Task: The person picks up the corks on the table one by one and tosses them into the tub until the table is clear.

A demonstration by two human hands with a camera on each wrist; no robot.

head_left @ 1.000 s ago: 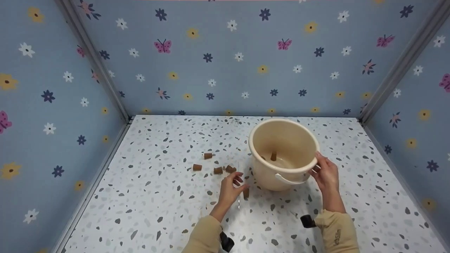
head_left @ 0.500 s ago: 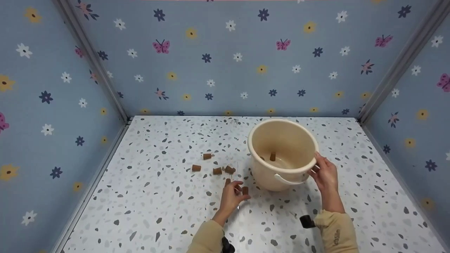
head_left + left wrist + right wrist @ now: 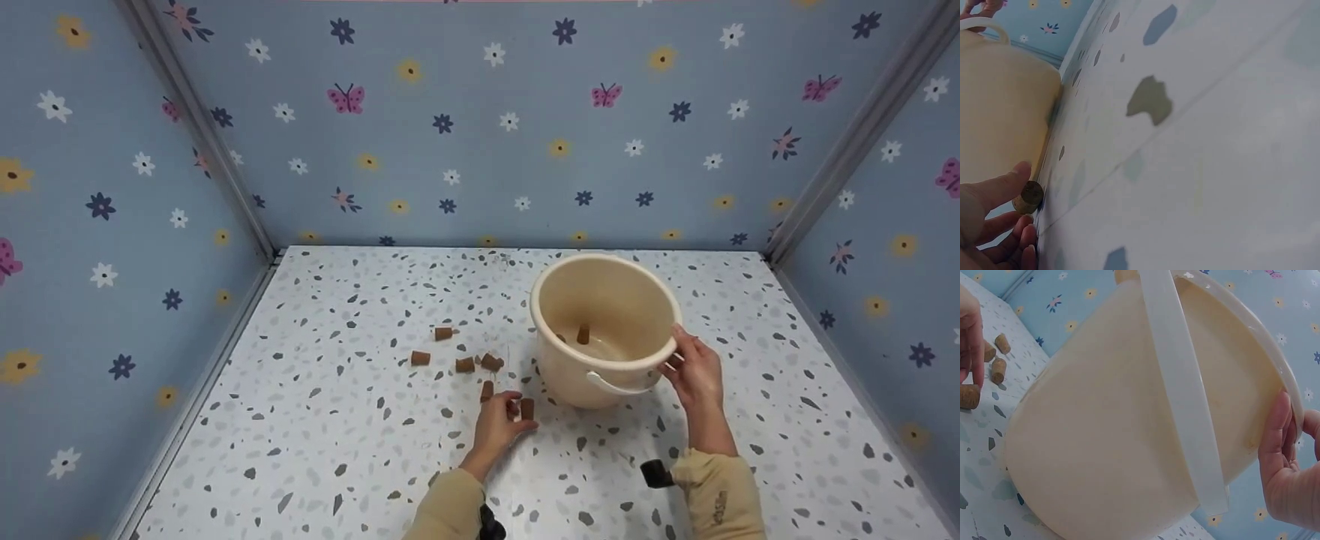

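Observation:
A brown cork (image 3: 527,409) lies on the speckled tabletop between the thumb and fingers of my left hand (image 3: 497,429). In the left wrist view its round end (image 3: 1030,195) shows, with the thumb along one side and fingertips at the other. Beside the knuckles lies another cork (image 3: 487,390). To the right stands a cream bucket (image 3: 577,382), tilted slightly toward the left hand. My right hand (image 3: 696,371) grips its rim at the right, thumb and fingers on opposite sides of the wall. Inside the bucket a cork (image 3: 583,334) is visible, with part of another by the wall.
Several more corks, such as the leftmost cork (image 3: 421,358), lie on the table (image 3: 330,420) left of the bucket. A white handle (image 3: 615,386) hangs down the bucket's front. Flower-patterned walls (image 3: 480,150) enclose the back and sides.
My left hand has drawn nearer the camera and its thumb and fingers have come around the cork, uncovering another cork by the knuckles. The right hand and bucket have stayed put.

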